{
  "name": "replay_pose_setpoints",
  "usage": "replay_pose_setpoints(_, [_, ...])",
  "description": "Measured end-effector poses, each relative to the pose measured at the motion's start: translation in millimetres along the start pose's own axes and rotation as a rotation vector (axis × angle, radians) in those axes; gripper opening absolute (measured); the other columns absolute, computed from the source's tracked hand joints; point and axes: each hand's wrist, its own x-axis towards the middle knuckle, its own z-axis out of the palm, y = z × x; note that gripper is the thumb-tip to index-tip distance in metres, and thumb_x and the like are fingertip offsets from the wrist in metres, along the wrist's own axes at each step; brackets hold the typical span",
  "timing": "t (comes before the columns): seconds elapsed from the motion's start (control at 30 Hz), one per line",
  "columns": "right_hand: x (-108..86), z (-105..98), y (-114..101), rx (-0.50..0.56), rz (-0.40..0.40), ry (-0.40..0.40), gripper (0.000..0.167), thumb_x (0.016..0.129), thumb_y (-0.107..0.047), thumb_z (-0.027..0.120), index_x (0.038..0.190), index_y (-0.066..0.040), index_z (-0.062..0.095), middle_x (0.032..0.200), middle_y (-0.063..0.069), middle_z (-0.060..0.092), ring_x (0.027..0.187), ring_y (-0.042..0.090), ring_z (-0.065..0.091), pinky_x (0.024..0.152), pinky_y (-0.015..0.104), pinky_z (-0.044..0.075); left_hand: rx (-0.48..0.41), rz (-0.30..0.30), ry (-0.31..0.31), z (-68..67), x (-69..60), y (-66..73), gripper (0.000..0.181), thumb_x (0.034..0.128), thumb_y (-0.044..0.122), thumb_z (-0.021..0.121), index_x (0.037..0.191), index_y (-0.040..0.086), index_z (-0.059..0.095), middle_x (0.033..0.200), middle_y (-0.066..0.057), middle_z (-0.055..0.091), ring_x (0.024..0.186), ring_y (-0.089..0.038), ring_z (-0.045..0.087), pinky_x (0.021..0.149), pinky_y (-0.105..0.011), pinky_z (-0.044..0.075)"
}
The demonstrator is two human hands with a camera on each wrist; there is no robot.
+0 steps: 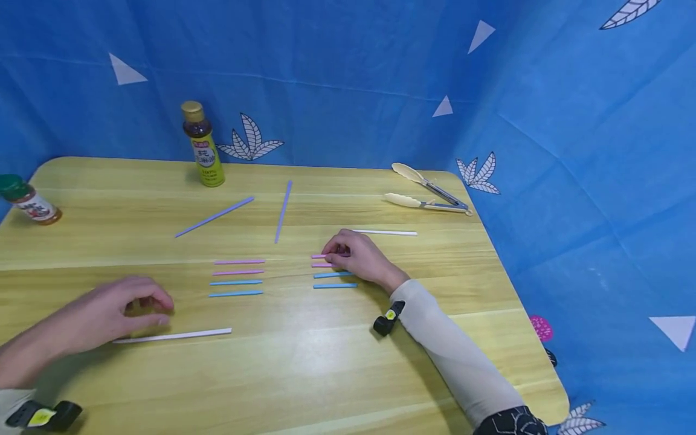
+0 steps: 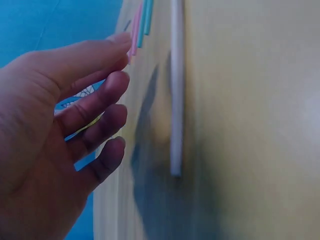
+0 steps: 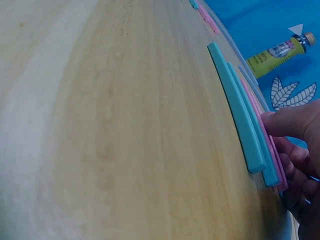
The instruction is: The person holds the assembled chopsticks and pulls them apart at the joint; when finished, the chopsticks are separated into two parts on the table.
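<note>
Right hand (image 1: 360, 256) pinches centre-frame upper pink stick (image 1: 318, 256), long axis left-right; left hand (image 1: 116, 308) lower left, farther, relaxed, empty.

I see pink sticks (image 1: 240, 261), blue sticks (image 1: 236, 293), white sticks (image 1: 179, 335), violet sticks (image 1: 214, 217) and a yellow, wood-grained bench (image 1: 304, 380). My right sleeve (image 1: 454, 350) is pale grey; the curtain (image 1: 348, 109) is blue, patterned with white triangles and black-lined leaves.
</note>
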Motion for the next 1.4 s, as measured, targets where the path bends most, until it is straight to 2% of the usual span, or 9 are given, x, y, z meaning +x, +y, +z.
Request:
replay_pose_setpoints(0.07, [-0.5,0.0,0.5,0.001,0.002,0.002,0.009,0.102,-0.017,0.079,0.111,-0.015,0.081,0.1,-0.001,0.071,0.087,0.013,0.06,0.079,0.028,0.05,0.005,-0.004,-0.026,2.9,-6.7,-2.3,0.022,0.0922,0.031,0.089,0.107,0.035,0.074,0.105,0.019,0.068,0.095,0.008,0.06,0.078,-0.022,0.054])
replay_pose_setpoints(0.17, [-0.4,0.3,1.0,0.003,0.006,0.001,0.009,0.103,-0.017,0.078,0.111,-0.016,0.081,0.1,-0.001,0.07,0.087,0.013,0.059,0.079,0.028,0.049,0.019,0.03,-0.015,9.7,-14.4,-6.5,0.026,0.0888,0.032,0.092,0.106,0.038,0.073,0.106,0.022,0.066,0.096,0.008,0.058,0.079,-0.02,0.053])
replay_pose_setpoints(0.37, [-0.1,0.8,1.6,0.005,0.015,-0.004,0.01,0.103,-0.017,0.077,0.112,-0.016,0.081,0.101,-0.001,0.07,0.088,0.013,0.059,0.079,0.028,0.05,0.009,0.155,0.061,20.0,-19.5,-13.8,0.038,0.0842,0.016,0.095,0.103,0.039,0.071,0.1,0.026,0.064,0.091,0.005,0.055,0.074,-0.015,0.046])
replay_pose_setpoints(0.5, [0.0,1.3,1.1,0.003,0.015,-0.007,0.009,0.103,-0.016,0.077,0.112,-0.016,0.081,0.101,0.0,0.07,0.088,0.014,0.059,0.079,0.028,0.049,0.006,0.207,0.11,22.5,-20.5,-14.9,0.046,0.0816,0.006,0.094,0.099,0.041,0.07,0.094,0.027,0.064,0.087,0.005,0.054,0.073,-0.013,0.043])
replay_pose_setpoints(0.73, [0.3,-0.8,-1.1,0.014,0.007,-0.007,0.01,0.103,-0.017,0.077,0.113,-0.016,0.081,0.102,-0.001,0.071,0.089,0.014,0.06,0.08,0.028,0.05,0.065,0.21,0.148,22.8,-19.7,-11.0,0.047,0.0819,0.007,0.094,0.096,0.044,0.069,0.092,0.03,0.061,0.086,0.007,0.052,0.072,-0.013,0.041])
replay_pose_setpoints(0.93, [-0.1,-6.0,-5.8,0.049,0.01,0.023,0.016,0.105,-0.019,0.074,0.12,-0.014,0.079,0.108,0.001,0.072,0.092,0.016,0.062,0.082,0.032,0.053,0.083,0.196,0.138,20.5,-5.8,1.4,0.041,0.0831,0.008,0.094,0.098,0.039,0.071,0.095,0.028,0.062,0.088,0.009,0.054,0.072,-0.016,0.047])
replay_pose_setpoints(1.03, [-1.6,-5.5,-14.6,0.057,-0.025,0.052,0.019,0.106,-0.019,0.071,0.123,-0.012,0.078,0.112,0.001,0.072,0.094,0.015,0.064,0.085,0.032,0.054,0.082,0.154,0.097,16.5,6.4,13.2,0.034,0.088,0.011,0.091,0.098,0.037,0.072,0.095,0.026,0.062,0.088,0.01,0.054,0.071,-0.021,0.052])
replay_pose_setpoints(1.13, [-3.4,-2.4,-31.2,0.102,-0.072,0.061,0.02,0.107,-0.019,0.07,0.123,-0.009,0.078,0.113,0.002,0.071,0.096,0.015,0.065,0.086,0.032,0.056,0.083,0.153,0.074,13.6,18.5,26.4,0.028,0.0917,0.014,0.089,0.099,0.035,0.072,0.095,0.026,0.062,0.088,0.01,0.055,0.072,-0.023,0.054])
replay_pose_setpoints(1.4, [-13.1,20.4,-78.8,0.163,-0.153,-0.06,0.026,0.113,-0.026,0.062,0.128,-0.009,0.075,0.117,-0.001,0.073,0.101,0.01,0.065,0.09,0.026,0.056,0.058,0.213,0.073,12.7,46.1,62.3,0.025,0.0955,0.011,0.085,0.102,0.032,0.072,0.095,0.023,0.062,0.087,0.007,0.056,0.074,-0.023,0.055])
